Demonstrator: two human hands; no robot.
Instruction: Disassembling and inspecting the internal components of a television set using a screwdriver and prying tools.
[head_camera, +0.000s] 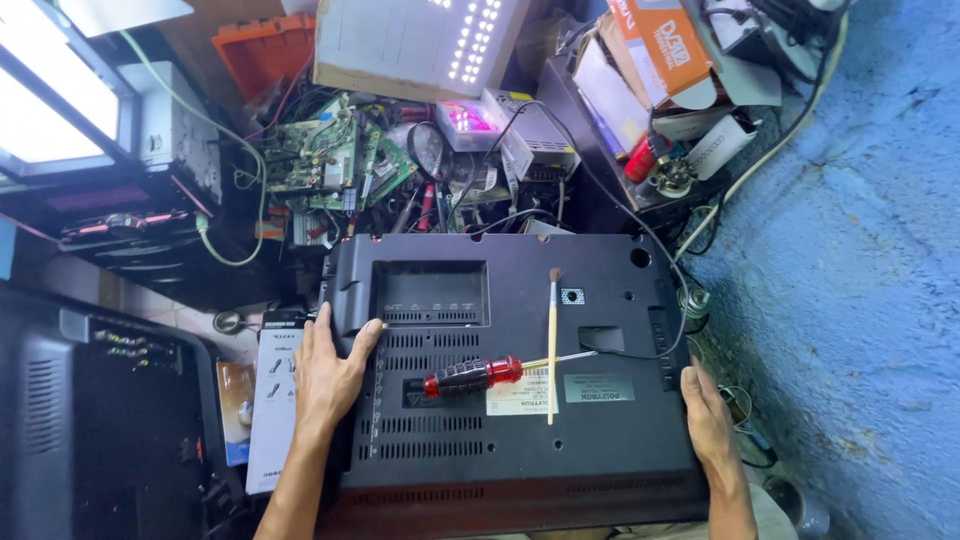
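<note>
A black flat television (620, 430) lies face down in front of me, its vented back cover up. My left hand (330, 375) grips the cover's left edge, thumb on top near the recessed port panel (430, 293). My right hand (706, 410) rests against the right edge, fingers pointing away from me. On the cover lie a screwdriver (475, 375) with a red and black handle and a thin wooden-handled paintbrush (551, 345), which cross near the middle. A black cable (650, 352) runs into a recess on the right.
Green circuit boards (325, 160), tangled wires and a lit LED panel (470, 40) crowd the back. A dark set (90, 420) stands at the left, a white remote-like box (275, 400) beside it. Cardboard boxes (660, 50) sit back right; a blue wall (860, 250) closes the right.
</note>
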